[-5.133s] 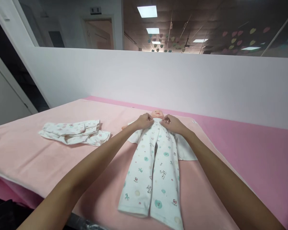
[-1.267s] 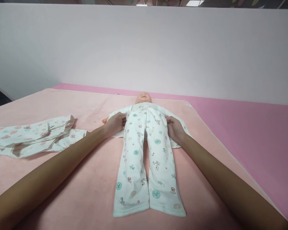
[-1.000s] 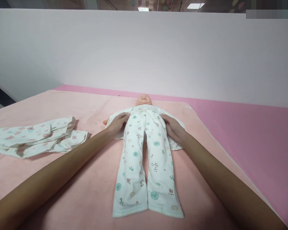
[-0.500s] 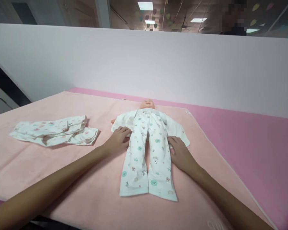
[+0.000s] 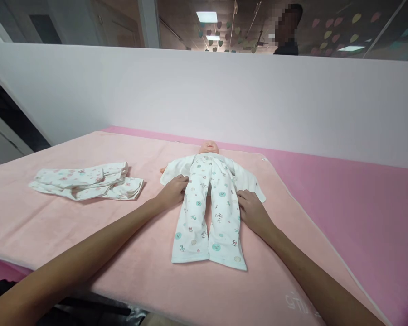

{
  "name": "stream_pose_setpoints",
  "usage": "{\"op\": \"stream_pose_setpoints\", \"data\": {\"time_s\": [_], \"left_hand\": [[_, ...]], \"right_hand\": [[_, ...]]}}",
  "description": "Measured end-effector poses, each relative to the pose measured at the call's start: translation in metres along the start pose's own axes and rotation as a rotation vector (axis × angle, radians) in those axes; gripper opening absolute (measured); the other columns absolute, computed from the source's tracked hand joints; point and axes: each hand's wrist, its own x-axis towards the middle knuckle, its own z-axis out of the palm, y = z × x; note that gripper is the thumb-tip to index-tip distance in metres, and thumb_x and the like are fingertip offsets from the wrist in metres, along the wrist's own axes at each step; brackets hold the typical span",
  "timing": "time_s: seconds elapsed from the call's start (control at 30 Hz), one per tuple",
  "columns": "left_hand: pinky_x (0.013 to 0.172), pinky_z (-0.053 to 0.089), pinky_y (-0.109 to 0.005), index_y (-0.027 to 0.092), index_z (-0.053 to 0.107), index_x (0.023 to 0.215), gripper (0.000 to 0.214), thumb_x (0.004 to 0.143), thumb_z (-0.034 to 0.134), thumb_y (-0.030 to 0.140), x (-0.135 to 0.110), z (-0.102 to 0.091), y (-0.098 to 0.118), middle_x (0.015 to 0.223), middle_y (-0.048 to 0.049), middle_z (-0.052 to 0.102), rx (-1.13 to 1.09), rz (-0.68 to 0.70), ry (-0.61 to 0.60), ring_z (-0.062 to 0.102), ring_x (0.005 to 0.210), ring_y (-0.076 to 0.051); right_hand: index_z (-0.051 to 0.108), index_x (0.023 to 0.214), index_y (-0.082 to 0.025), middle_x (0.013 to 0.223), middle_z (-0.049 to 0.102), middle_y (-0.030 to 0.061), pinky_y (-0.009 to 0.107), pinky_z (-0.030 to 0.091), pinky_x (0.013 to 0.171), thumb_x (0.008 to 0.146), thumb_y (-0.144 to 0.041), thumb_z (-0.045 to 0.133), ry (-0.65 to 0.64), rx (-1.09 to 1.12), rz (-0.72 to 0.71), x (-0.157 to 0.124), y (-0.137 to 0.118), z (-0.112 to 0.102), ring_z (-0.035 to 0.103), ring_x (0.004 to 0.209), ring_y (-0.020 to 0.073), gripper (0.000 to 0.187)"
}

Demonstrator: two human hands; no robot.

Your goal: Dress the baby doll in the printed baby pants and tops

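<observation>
A baby doll (image 5: pixel 209 147) lies on its back on the pink mat, head at the far end. Its arms lie under a white wrap top (image 5: pixel 249 180) spread out to both sides. Printed baby pants (image 5: pixel 221 213) lie over its front, legs pointing towards me. At the left edge of the pants, my left hand (image 5: pixel 172 192) is closed with its fingertips on the cloth. My right hand (image 5: pixel 255 210) has its fingers curled against the opposite edge. The fingertips of both are partly hidden by the fabric.
Left of the doll lies a folded set of printed baby clothes (image 5: pixel 88 182). The pink mat (image 5: pixel 129 244) covers the table, and a white partition (image 5: pixel 204 95) rises behind it. Beyond the partition a person (image 5: pixel 287 31) shows behind glass.
My hands stay at the sides of the pants, with the right fingers tucked in closer. The view has shifted slightly. The person behind the glass appears further left.
</observation>
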Motion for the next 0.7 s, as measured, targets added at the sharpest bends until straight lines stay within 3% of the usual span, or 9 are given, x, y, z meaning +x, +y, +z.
{"op": "stream_pose_setpoints", "data": {"time_s": [0.2, 0.33, 0.47, 0.7], "left_hand": [[0.095, 0.048, -0.038, 0.023, 0.076, 0.101, 0.019, 0.105, 0.059, 0.032, -0.017, -0.030, -0.009, 0.111, -0.0088, 0.074, -0.069, 0.191, -0.068, 0.061, 0.104, -0.024], [0.093, 0.047, -0.039, 0.023, 0.075, 0.097, 0.025, 0.107, 0.057, 0.037, -0.019, -0.034, -0.007, 0.106, -0.0084, 0.075, -0.060, 0.234, -0.118, 0.063, 0.099, -0.024], [0.090, 0.047, -0.037, 0.023, 0.072, 0.093, 0.026, 0.106, 0.056, 0.039, -0.017, -0.035, -0.001, 0.096, -0.0072, 0.071, -0.102, 0.193, -0.164, 0.064, 0.093, -0.023], [0.095, 0.048, -0.036, 0.022, 0.076, 0.101, 0.025, 0.099, 0.058, 0.039, -0.020, -0.028, 0.004, 0.100, -0.0062, 0.070, -0.127, 0.057, -0.189, 0.061, 0.094, -0.022]], "right_hand": [[0.069, 0.107, -0.021, 0.109, 0.070, 0.0114, 0.045, 0.049, 0.086, 0.103, -0.013, 0.051, -0.076, 0.035, -0.100, -0.003, 0.003, -0.020, 0.060, 0.096, 0.0279, 0.020], [0.068, 0.101, -0.023, 0.103, 0.067, 0.0098, 0.044, 0.050, 0.083, 0.102, -0.011, 0.049, -0.162, 0.095, -0.125, -0.003, 0.007, -0.020, 0.058, 0.091, 0.0268, 0.022], [0.070, 0.102, -0.024, 0.107, 0.065, 0.0106, 0.045, 0.052, 0.084, 0.101, -0.013, 0.047, -0.201, 0.202, -0.073, -0.004, 0.010, -0.015, 0.058, 0.097, 0.0275, 0.025], [0.077, 0.094, -0.025, 0.114, 0.065, 0.0116, 0.050, 0.053, 0.089, 0.099, -0.018, 0.053, -0.234, 0.206, -0.060, -0.005, 0.007, -0.015, 0.057, 0.101, 0.0297, 0.026]]}}
